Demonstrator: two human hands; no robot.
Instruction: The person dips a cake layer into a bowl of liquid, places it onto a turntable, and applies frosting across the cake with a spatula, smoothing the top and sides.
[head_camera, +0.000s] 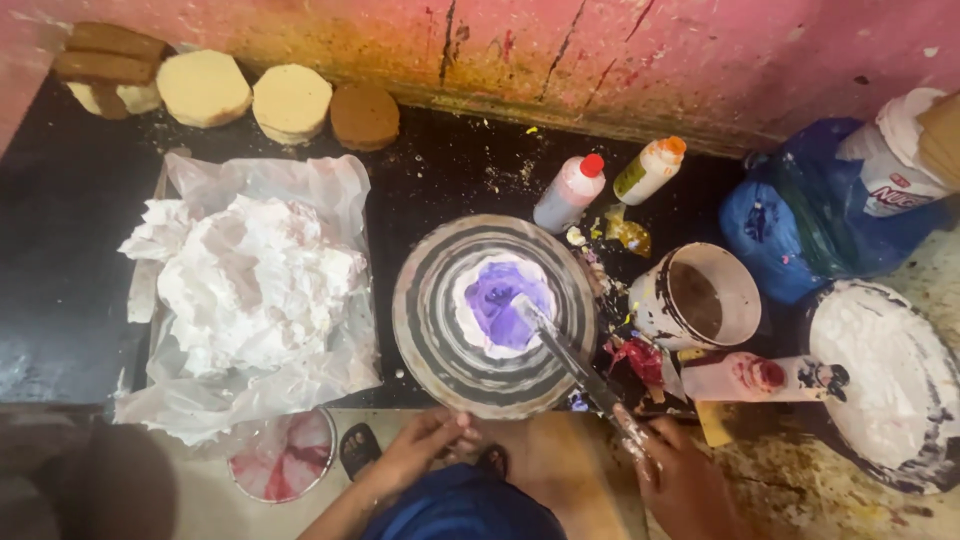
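A: What is the person doing?

B: The right hand (680, 480) is clenched around the handle of a long flat knife (565, 350). The knife tip sits on a small cake (500, 305) in the middle of a round turntable (440, 350).

A: And the other hand?

B: The left hand (425, 445) touches the near edge of the turntable. Its fingers are curled on the rim, not grasping anything else.

A: Is the cake done?

B: I think not. The top has purple cream, but the sides look white and bumpy. So the top is partly spread, and the sides seem left to do.

A: What else is around?

B: A big pile of white cream (250, 280) on plastic lies to the left. Plain round cakes (290, 100) wait at the far left by the pink wall (700, 50). Two squeeze bottles (570, 190) lie far of the turntable, and a messy cup (700, 295) stands to the right on the dark surface (60, 250).
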